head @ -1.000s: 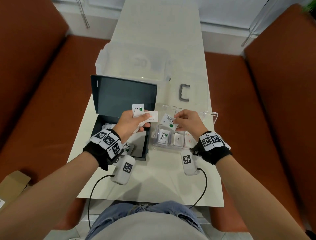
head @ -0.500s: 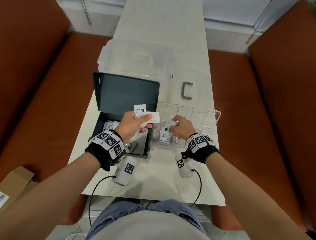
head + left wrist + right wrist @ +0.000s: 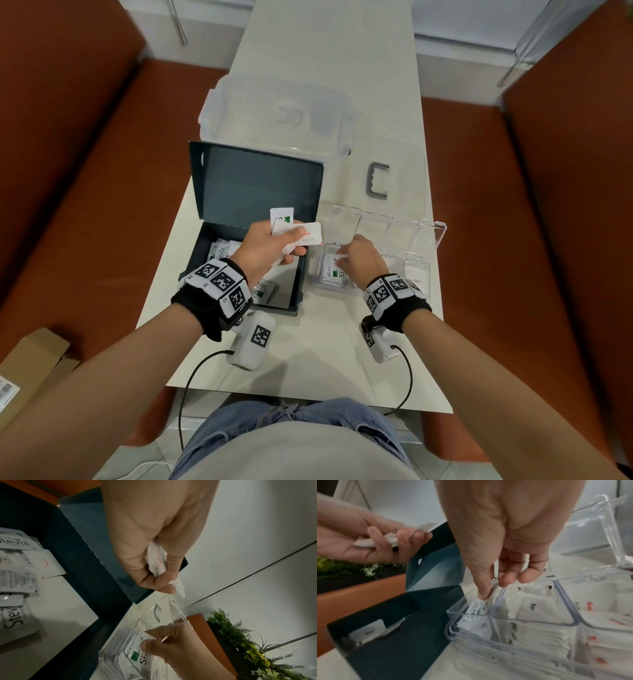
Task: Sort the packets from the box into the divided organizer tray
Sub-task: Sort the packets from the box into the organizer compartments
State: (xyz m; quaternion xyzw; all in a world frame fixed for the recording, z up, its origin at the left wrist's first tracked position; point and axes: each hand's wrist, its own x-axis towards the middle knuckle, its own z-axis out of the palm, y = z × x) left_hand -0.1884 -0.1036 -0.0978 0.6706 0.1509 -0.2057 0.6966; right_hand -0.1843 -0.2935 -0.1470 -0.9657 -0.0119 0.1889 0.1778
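Packets [image 3: 297, 230] are fanned out in your left hand [image 3: 265, 250], thumb pressed on top and fingers curled under, so that hand is clamped on a small stack held above the open dark box [image 3: 209, 253]. One packet in the stack has red print, another shows a green mark. More packets lie loose in the bottom of the box, a few reading Stevia [image 3: 14, 542].

Your right hand [image 3: 359, 262] is down in the clear organizer tray [image 3: 419, 270], which sits on the table [image 3: 329, 359] just to the right of the box. Thumb and forefinger are pinched together on a Stevia packet [image 3: 479, 606], which stands partly inside the tray's leftmost compartment, the one nearest the box. The other fingers [image 3: 529, 576] are curled loosely above the divider and hold nothing, as far as the right wrist view shows.

Middle compartment has a row of white packets with dark print [image 3: 532, 605], and the compartment right of it has white packets with red print [image 3: 589, 607]. The print there is too blurry to read properly.

Tray's clear lid [image 3: 387, 222] is flipped open behind it. Past the box there's a big translucent tub [image 3: 277, 113], and a small grey U-shaped handle [image 3: 378, 180] lies on the table right of it. Cardboard box [image 3: 30, 363] is on the seat to your left, and a plant [image 3: 243, 642] shows in the left wrist view.
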